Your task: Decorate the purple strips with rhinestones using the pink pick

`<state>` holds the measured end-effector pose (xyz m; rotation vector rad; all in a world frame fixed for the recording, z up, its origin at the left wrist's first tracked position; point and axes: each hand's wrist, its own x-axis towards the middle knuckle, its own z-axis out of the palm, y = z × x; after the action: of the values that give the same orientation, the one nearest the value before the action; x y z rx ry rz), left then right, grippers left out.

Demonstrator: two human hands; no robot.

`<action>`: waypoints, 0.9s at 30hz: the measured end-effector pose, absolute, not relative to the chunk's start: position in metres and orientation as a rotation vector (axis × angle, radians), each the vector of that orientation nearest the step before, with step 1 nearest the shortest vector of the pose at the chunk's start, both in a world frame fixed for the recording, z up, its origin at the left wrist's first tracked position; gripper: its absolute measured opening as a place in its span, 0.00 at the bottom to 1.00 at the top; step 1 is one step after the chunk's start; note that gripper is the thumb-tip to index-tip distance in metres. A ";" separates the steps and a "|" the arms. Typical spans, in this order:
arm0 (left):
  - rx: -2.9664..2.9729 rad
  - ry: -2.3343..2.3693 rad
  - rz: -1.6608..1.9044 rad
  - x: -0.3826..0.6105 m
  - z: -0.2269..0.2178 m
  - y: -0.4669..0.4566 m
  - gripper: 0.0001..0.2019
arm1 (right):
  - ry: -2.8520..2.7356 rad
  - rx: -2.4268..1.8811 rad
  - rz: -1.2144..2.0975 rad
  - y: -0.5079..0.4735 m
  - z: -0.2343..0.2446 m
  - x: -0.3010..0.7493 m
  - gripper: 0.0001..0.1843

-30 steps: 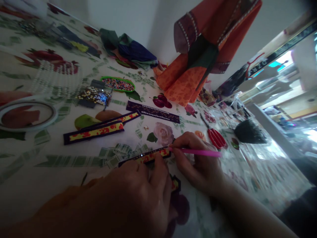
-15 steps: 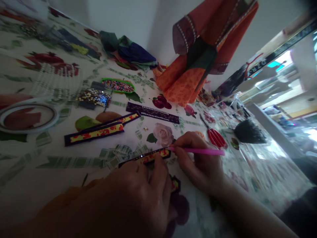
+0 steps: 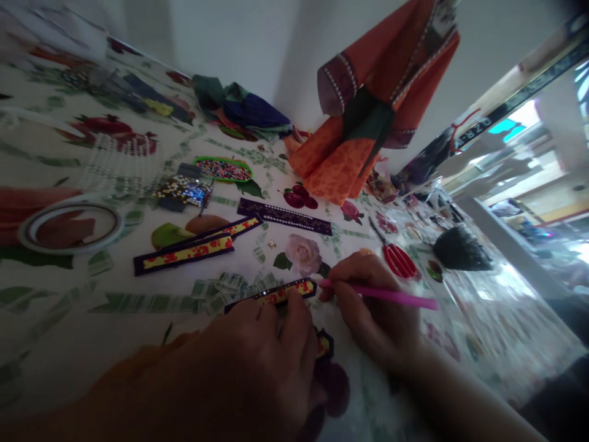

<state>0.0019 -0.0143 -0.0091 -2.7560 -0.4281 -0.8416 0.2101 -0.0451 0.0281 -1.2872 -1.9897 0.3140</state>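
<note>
My left hand (image 3: 267, 350) presses a dark-edged fabric strip (image 3: 299, 287) with a yellow and red pattern against the table, its fingers curled over it. Small shiny dots run along the strip's upper dark edge. From under the same hand pokes the end of another patterned strip (image 3: 326, 345). My right hand (image 3: 375, 307) pinches a slim pink pen-like stick (image 3: 396, 296), whose tip sits just off the strip's right end. Farther off lie two more yellow and red strips (image 3: 188, 252) and a dark strip with rows of white beads (image 3: 285, 216).
A green-rimmed tray of colourful beads (image 3: 225, 169) stands beyond shiny sequins (image 3: 186, 191). Strings of white beads (image 3: 122, 162) and a roll of tape (image 3: 71, 227) lie left. Red-handled scissors (image 3: 399, 261) are at right. An orange garment (image 3: 354, 135) stands against the wall.
My right hand has drawn slightly right and down, taking the pink stick's tip away from the strip's end. The left hand keeps its hold. The view has shifted a little.
</note>
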 end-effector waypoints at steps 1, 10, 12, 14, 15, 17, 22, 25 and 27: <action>-2.756 -0.435 -0.828 0.002 -0.009 -0.015 0.23 | -2.011 -1.279 0.311 -0.045 0.029 0.209 0.07; -2.764 -0.479 -0.767 0.002 -0.009 -0.017 0.23 | -2.101 -1.289 0.223 -0.038 0.027 0.210 0.09; -2.748 -0.477 -0.807 0.002 -0.012 -0.017 0.23 | -2.107 -1.331 0.176 -0.035 0.023 0.211 0.09; -2.720 -0.489 -0.860 0.003 -0.016 -0.017 0.24 | -2.083 -1.385 0.191 -0.031 0.019 0.212 0.09; -2.709 -0.493 -0.881 0.003 -0.017 -0.018 0.24 | -2.064 -1.414 0.233 -0.030 0.017 0.212 0.09; -2.708 -0.485 -0.856 0.003 -0.017 -0.018 0.24 | -2.016 -1.462 0.336 -0.028 0.014 0.210 0.09; -2.760 -0.441 -0.676 0.000 -0.004 -0.017 0.20 | -1.942 -1.525 0.467 -0.025 0.011 0.206 0.10; -2.783 -0.437 -0.685 -0.002 -0.002 -0.016 0.18 | -1.934 -1.557 0.472 -0.024 0.009 0.204 0.10; -2.800 -0.423 -0.742 -0.003 -0.004 -0.016 0.18 | -1.926 -1.574 0.470 -0.023 0.009 0.203 0.08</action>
<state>-0.0028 -0.0157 -0.0042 -2.8003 -0.4230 -0.7423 0.2030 -0.0231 0.0085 -1.5739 -1.9265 0.4697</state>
